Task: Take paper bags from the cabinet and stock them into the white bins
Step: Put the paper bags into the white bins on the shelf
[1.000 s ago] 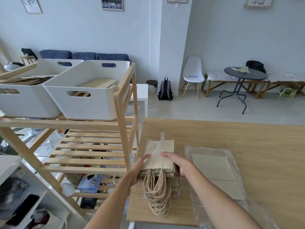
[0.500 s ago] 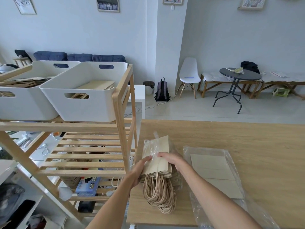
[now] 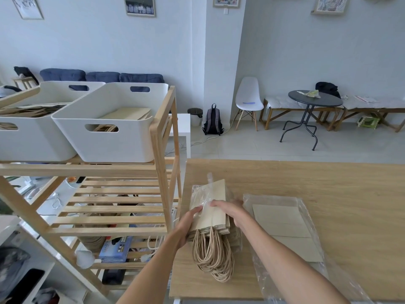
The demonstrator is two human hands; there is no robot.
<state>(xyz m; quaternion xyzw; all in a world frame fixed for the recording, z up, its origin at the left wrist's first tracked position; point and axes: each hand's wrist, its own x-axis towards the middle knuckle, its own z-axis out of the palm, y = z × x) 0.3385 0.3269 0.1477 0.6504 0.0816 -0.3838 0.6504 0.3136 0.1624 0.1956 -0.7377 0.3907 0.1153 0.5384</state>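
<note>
Paper bags [image 3: 213, 207] | hands [image 3: 230, 210] still gripping | stack barely shifted

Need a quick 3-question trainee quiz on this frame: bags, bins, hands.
1. True or false: both hands are on the stack of paper bags.
2. Which way do the stack's twine handles point: A) toward the person, B) toward the bins?
3. What lies inside the nearer white bin?

Key:
1. True: left hand at its left edge, right hand on top.
2. A.
3. Flat paper bags; twine shows through the handle slot.
</note>
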